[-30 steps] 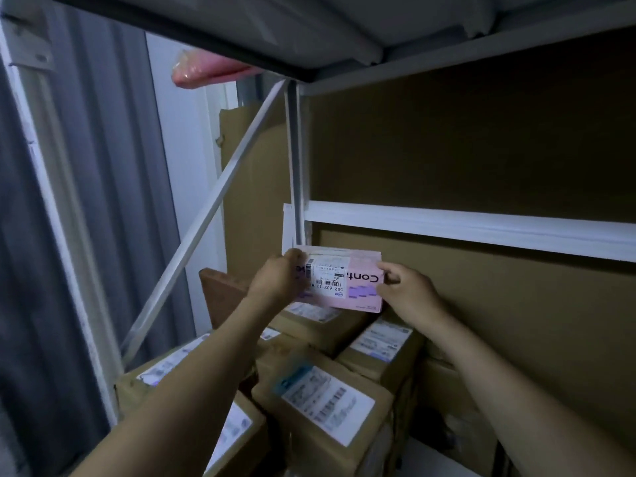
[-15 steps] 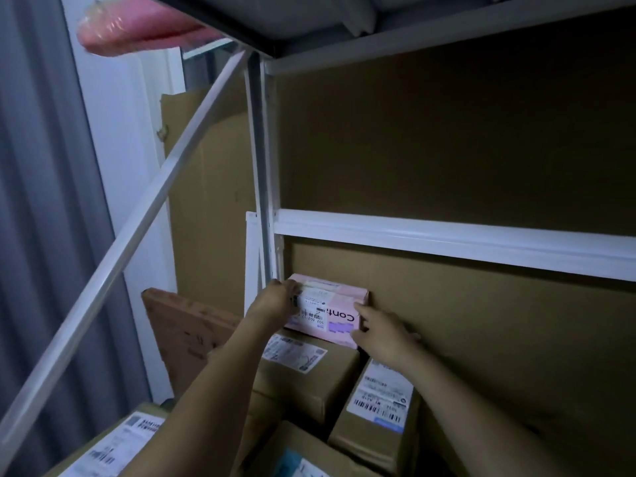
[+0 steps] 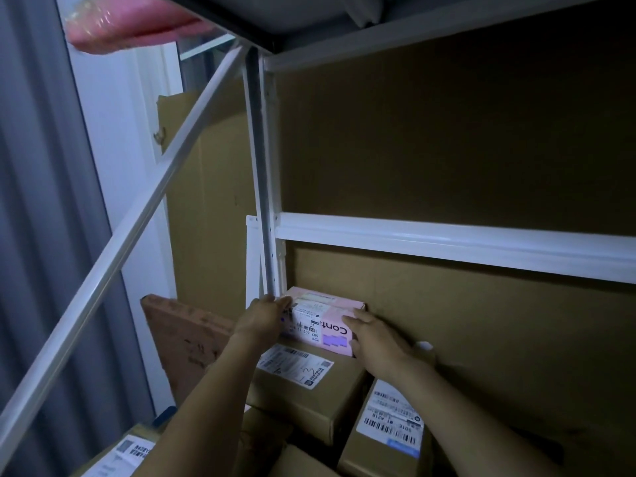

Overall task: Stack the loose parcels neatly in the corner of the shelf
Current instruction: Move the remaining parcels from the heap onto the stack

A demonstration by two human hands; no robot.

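In the back left corner of the shelf, hard by the white post and against the cardboard backing, the pink box sits on top of a larger brown box, its printed long face and shipping label turned toward the camera. The left hand grips its left end, fingers curled over the top corner next to the post. The right hand lies flat against the right part of the front face with fingers fairly straight, pressing rather than pinching; whether the thumb hooks round the far end cannot be seen. The pink box looks like thin printed card, small and probably light, stiff enough along its edges to keep its shape but likely to dent if squeezed across the broad faces. Its glossy print may be a little slick, so the two short ends, held one in each hand, seem the safest places to take it. Nudging it square probably needs only gentle pushes on the ends, since the brown box beneath, taped and labelled, appears firm and flat enough to carry it. Another labelled box stands lower to the right.
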